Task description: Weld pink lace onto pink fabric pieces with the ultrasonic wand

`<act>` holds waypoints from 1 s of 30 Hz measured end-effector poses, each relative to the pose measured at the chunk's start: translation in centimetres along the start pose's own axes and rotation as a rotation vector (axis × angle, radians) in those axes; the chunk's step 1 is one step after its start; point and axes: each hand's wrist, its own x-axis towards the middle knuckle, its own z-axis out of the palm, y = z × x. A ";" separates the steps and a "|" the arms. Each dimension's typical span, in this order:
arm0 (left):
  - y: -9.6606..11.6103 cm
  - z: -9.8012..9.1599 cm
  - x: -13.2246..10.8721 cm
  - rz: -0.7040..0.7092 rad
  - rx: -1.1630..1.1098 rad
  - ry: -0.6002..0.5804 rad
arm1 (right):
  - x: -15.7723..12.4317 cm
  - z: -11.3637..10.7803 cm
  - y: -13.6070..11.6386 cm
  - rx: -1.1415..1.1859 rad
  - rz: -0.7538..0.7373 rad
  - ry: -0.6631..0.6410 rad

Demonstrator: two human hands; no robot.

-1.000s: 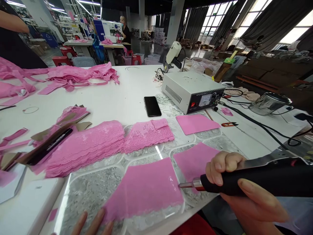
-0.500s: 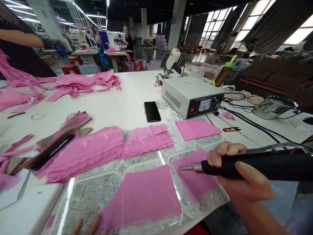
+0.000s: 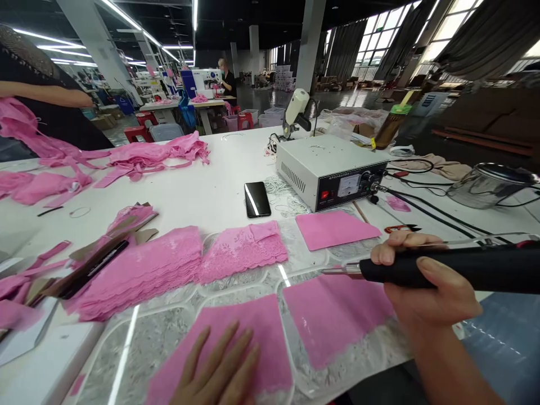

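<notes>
My left hand [image 3: 221, 368] lies flat with fingers spread on a pink fabric piece [image 3: 261, 320] at the front of the marbled mat [image 3: 147, 332]. My right hand [image 3: 434, 281] is wrapped round a black corded hand tool [image 3: 459, 267] with a pointed metal tip. The tip hovers near the upper edge of a second pink fabric piece [image 3: 329, 320], to the right of the first. Whether it touches the fabric I cannot tell. Behind these lie a stack of pink lace pieces [image 3: 152, 264], a smaller lace pile [image 3: 244, 250] and a flat pink piece [image 3: 337, 229].
A grey control box [image 3: 329, 169] with a meter and cables stands behind the mat, beside a phone [image 3: 257, 199]. Thread snips [image 3: 403, 228] and a glass pot [image 3: 491, 183] are at right. Pink garments [image 3: 147, 154] lie near a person [image 3: 46, 107] at left.
My left hand has moved up and right onto the front fabric piece. The right-hand fabric piece lies flatter and farther right. My right hand, still holding the tool, has shifted slightly right.
</notes>
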 end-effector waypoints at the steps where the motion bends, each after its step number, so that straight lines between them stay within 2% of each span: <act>1: 0.4 0.5 1.6 0.056 0.006 0.014 | 0.3 -0.6 -0.2 -0.013 -0.010 0.010; 5: 2.1 2.6 6.3 0.142 -0.031 0.032 | 1.0 -3.0 -1.0 -0.052 -0.005 0.076; 10: 3.8 4.6 8.9 0.174 -0.011 0.080 | 1.8 -5.2 -0.8 -0.059 -0.024 0.117; 18: 3.9 6.3 9.0 0.189 0.018 0.008 | 2.3 -6.2 0.1 0.015 -0.038 0.081; 30: 4.3 6.6 9.1 0.151 0.017 0.009 | 2.0 -5.5 0.4 -0.003 0.005 0.061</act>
